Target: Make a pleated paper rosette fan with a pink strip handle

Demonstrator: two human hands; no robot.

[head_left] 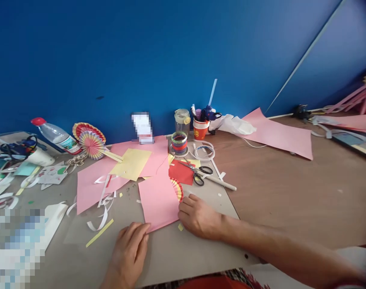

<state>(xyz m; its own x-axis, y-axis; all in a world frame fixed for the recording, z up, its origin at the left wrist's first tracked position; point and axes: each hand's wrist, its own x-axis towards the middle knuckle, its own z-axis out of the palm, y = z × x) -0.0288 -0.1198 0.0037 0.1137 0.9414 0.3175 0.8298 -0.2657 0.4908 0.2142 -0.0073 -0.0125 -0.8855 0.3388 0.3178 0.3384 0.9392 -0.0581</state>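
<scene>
A sheet of pink paper (160,200) lies in front of me, its near edge looking slightly turned up. My left hand (129,249) has its fingers together at the near left corner, gripping that edge. At the near right corner, my right hand (197,216) is curled with its fingertips closed on the paper. A red and yellow pleated paper fan (177,189) shows partly beside the sheet's right edge. Just beyond it are a piece of red paper (183,173) and scissors (198,172) with black handles. The thumbs' undersides are hidden.
Further back stand a lidded jar (183,120), rolls of coloured tape (179,143) and a red paper cup (200,130) with tools. On the left lie yellow paper (131,163), a pleated fan on a stick (92,144), paper strips (100,224) and a bottle (58,134).
</scene>
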